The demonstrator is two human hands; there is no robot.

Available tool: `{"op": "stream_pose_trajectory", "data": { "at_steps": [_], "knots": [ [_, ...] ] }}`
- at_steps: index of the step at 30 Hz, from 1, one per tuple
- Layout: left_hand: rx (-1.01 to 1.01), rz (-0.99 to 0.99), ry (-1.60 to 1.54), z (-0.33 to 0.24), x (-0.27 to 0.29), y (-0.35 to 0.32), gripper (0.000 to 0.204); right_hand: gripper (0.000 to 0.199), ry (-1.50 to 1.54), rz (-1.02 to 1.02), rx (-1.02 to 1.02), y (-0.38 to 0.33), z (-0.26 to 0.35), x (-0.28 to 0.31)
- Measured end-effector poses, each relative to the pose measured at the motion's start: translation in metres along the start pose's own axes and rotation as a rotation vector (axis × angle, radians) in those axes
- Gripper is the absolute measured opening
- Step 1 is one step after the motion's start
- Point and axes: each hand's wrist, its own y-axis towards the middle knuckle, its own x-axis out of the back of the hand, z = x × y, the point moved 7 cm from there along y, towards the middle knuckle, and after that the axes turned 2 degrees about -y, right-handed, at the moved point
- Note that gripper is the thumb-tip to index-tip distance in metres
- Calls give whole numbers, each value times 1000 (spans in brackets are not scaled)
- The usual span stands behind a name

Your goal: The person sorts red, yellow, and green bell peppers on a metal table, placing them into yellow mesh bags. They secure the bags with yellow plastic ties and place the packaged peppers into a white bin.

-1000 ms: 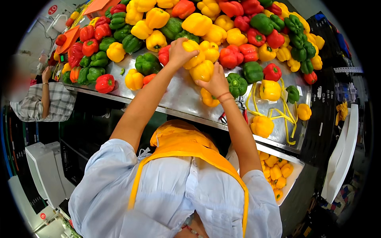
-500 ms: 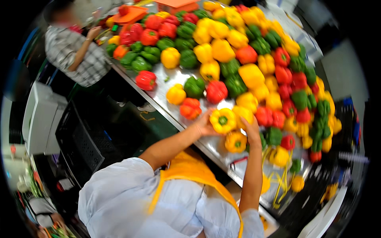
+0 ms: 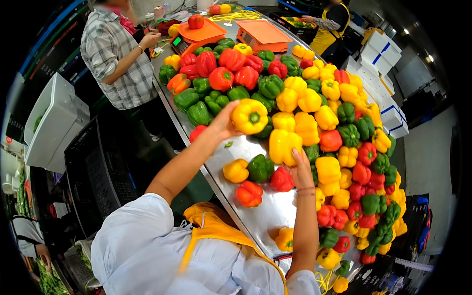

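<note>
Scales: a left orange scale point(image 3: 210, 33) with a green-lit display and a right orange scale point(image 3: 265, 33) are set toward the far end of the table point(image 3: 260, 216).
Yellow ties point(image 3: 233, 16): laid loosely behind the scales.
White boxes point(image 3: 379, 50): piled beyond the table, crossed by blue strips.
Black crate point(image 3: 101, 169): placed near a white container point(image 3: 54, 125) on the left.
Checked shirt point(image 3: 118, 64): worn by a co-worker.
Yellow apron point(image 3: 324, 40): worn by another person.
Leafy greens point(image 3: 51, 281): seen at lower left.

Bare tabletop point(image 3: 264, 216) leaves passage nearside of 4 loose peppers point(image 3: 260, 168); the dense heap point(image 3: 361, 173) blocks beyond them.
</note>
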Motion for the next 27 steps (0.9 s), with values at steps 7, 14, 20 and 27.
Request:
{"op": "stream_pose_trajectory", "data": {
  "at_steps": [7,14,20,27],
  "knots": [
    [-209,13,130,-134,8,40,51,42,-87,8,8,126,37,-71],
    [-657,-307,592,-278,-23,115,69,64,-438,-128,314,253,98,-83],
    [-737,-564,1084,-339,28,253,75,78,-1059,-227,724,298,122,-87],
    [-641,-452,1566,-310,73,319,91,84,-1304,-74,840,325,100,-88]
  ]
}}
